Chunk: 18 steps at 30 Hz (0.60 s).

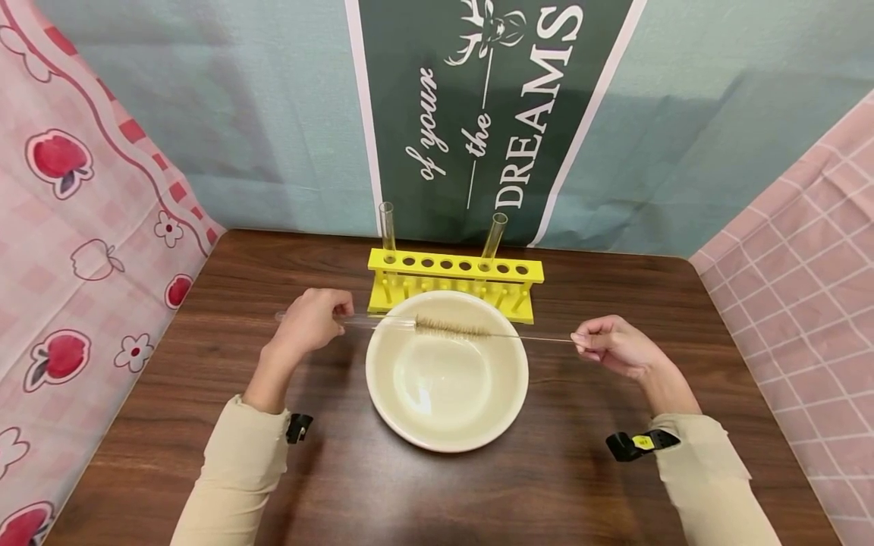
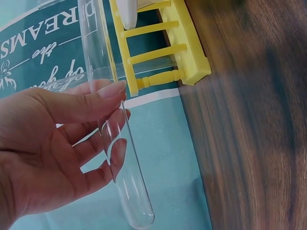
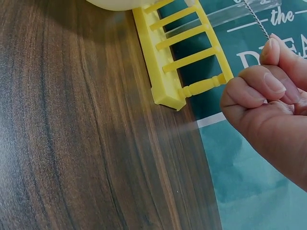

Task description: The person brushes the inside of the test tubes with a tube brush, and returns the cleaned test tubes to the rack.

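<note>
A clear test tube point(image 2: 136, 191) lies level in my left hand point(image 1: 310, 322), pinched between thumb and fingers. Its rounded end sticks out to the left, and its mouth reaches over the cream bowl point(image 1: 447, 438). At that mouth sits the bristled head of a test tube brush point(image 1: 451, 327), above the back half of the bowl; whether the tip is inside the glass is hard to tell. My right hand point(image 1: 617, 345) pinches the far end of the brush's thin twisted wire handle point(image 3: 257, 20), right of the bowl.
Behind the bowl stands a yellow test tube rack point(image 1: 454, 262) holding two upright clear tubes, one at its left end point(image 1: 387, 227) and one right of centre point(image 1: 495, 239). The wooden table point(image 1: 471, 500) meets a blue-green cloth backdrop point(image 1: 287, 114) at the back.
</note>
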Available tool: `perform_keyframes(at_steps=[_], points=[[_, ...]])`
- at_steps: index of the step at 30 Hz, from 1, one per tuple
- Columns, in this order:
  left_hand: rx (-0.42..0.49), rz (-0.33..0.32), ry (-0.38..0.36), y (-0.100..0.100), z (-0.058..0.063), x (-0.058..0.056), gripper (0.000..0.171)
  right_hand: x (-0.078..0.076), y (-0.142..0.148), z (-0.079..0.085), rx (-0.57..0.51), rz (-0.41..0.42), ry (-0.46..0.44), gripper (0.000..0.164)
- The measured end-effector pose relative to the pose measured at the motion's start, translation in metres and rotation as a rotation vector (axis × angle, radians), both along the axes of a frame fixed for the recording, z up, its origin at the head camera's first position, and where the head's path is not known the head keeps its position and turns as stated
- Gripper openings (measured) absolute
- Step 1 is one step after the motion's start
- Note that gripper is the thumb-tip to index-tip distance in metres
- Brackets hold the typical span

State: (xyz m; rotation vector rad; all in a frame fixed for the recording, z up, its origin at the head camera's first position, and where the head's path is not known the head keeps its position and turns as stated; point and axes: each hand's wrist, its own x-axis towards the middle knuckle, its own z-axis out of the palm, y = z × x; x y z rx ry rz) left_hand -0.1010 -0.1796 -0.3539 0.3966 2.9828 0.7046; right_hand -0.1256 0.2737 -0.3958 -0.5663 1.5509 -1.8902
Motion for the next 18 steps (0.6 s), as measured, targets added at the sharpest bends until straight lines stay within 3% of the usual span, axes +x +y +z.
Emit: perform_keyframes(at_steps=[10,18], points=[[0.033,-0.011,-0.058,-0.0004,-0.0028,0.0009,0.024,0.0015,-0.0037,-0.0011,0.051,-0.025,-0.012,0.031],[0.018,-0.017,-0.043,0.0023,-0.0025,0.0019,0.026,0.0024,-0.0054,-0.0032,0.094,-0.05,0.003,0.03]])
